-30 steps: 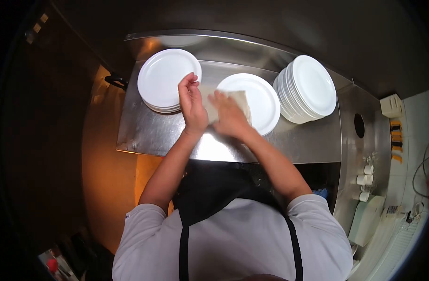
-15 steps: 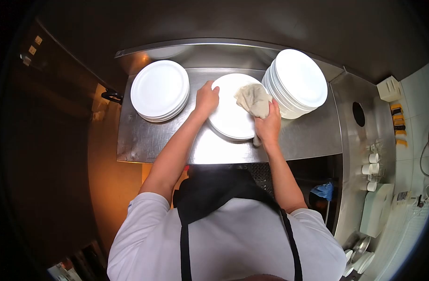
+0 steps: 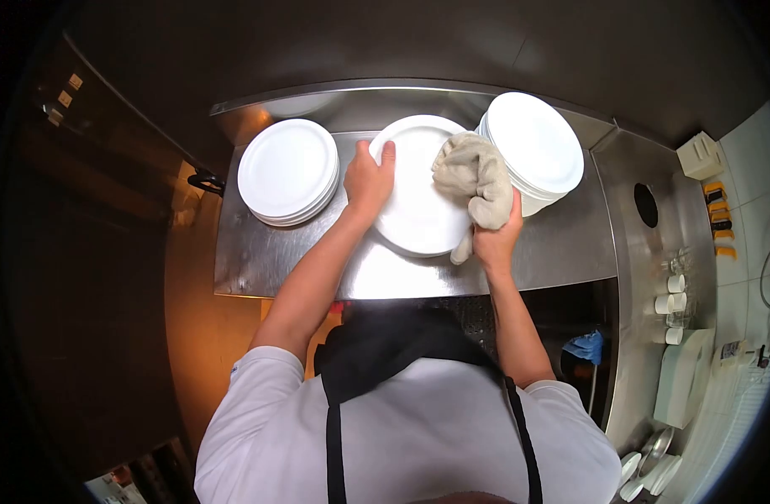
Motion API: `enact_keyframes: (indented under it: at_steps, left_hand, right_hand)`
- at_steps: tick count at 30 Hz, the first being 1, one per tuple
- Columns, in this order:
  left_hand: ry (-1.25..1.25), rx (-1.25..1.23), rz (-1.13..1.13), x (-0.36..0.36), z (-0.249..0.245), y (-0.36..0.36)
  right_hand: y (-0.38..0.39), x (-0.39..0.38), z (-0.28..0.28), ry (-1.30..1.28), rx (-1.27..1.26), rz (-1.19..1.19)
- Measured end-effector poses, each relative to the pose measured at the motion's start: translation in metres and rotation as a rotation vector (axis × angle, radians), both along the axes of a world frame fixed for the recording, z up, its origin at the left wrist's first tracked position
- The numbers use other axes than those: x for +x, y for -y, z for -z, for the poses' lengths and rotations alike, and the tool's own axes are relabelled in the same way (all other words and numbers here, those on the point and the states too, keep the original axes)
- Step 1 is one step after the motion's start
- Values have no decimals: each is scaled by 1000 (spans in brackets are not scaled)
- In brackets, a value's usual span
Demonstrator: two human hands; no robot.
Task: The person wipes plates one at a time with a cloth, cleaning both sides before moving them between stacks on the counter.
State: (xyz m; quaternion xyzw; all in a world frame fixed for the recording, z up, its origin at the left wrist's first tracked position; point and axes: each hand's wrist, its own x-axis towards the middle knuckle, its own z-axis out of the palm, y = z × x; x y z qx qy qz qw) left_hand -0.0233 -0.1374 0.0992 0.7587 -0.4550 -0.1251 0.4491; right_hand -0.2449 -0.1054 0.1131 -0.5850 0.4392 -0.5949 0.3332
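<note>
A round white plate (image 3: 414, 197) is in front of me, between two stacks. My left hand (image 3: 370, 181) grips its left rim, thumb on the upper face and fingers underneath. In my right hand (image 3: 500, 239) is a bunched beige cloth (image 3: 473, 176), which lies over the plate's right side. One end of the cloth hangs by the lower right rim. Whether anything lies beneath this plate is hidden. To the left stands a short stack of white plates (image 3: 288, 172); a taller stack of white plates (image 3: 536, 143) rises at the right, just behind the cloth.
Everything stands on a steel counter (image 3: 275, 265) with a raised back edge. Along the right run a steel worktop with a round dark hole (image 3: 646, 206), white cups (image 3: 672, 303) and a pale board (image 3: 685, 378). A blue cloth (image 3: 585, 346) hangs below the counter.
The plate has come up and looks larger, with my left hand on its rim. My right hand and the cloth have shifted right, and more of the cloth is bunched up.
</note>
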Motion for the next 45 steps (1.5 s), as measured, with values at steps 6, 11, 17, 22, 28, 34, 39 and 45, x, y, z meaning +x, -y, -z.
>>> enact_keyframes:
  at_steps: [6,11,17,22,28,34,39,45]
  left_hand:
    - [78,-320,295,-9,19,0]
    - [-45,-325,588,-23,20,-30]
    - [-448,-183,445,48,15,-59]
    - [-614,-240,409,5,28,-76]
    - [-717,-202,327,56,24,-98]
    - [-913,-203,295,32,39,-128]
    - [-998,-268,218,25,21,-125]
    - [-743,-302,27,47,-18,-37]
  right_hand:
    - [7,34,-62,-81,-312,-162]
    - [11,74,-28,55,-64,-416]
    - [-65,94,-91,-172,-586,-617]
    - [-14,113,-106,-65,-173,-659]
    - [-73,105,-50,-133,-438,-699]
    - [-42,121,-151,-407,-737,-622]
    - [6,115,-85,-209,-284,-608]
    - [-70,94,-56,-70,-306,-940]
